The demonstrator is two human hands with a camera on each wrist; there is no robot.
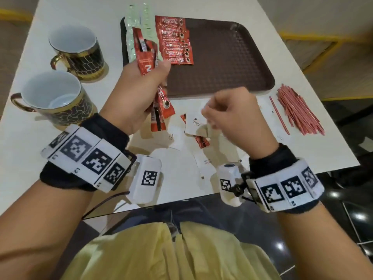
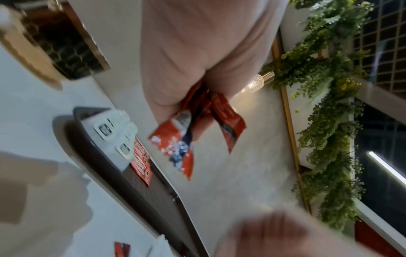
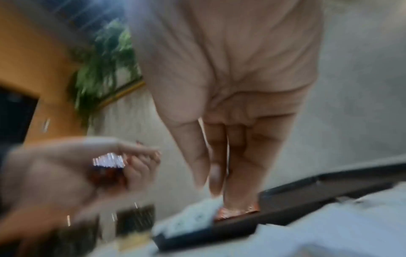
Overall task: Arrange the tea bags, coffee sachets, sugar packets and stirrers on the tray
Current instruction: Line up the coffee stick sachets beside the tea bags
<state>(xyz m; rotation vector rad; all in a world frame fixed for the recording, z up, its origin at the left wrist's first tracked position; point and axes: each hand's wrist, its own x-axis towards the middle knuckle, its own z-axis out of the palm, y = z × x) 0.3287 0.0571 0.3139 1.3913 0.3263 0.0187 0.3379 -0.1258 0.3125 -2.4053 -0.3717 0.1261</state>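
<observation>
red coffee sachets bunched in left hand — above tray's near-left edge

One head view from above, two wrist views close along the palms

The head camera looks steeply down over both forearms at the worktop; each wrist camera sits close under its palm, facing along the fingers, tilted and blurred; all three share the brown tray.

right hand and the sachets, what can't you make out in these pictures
- Right hand: motion blur in the head and right wrist views hides whether it pinches anything.
- Sachets in the left hand: fingers cover them, so no count.
- Sugar packets: print too small to read.
</observation>
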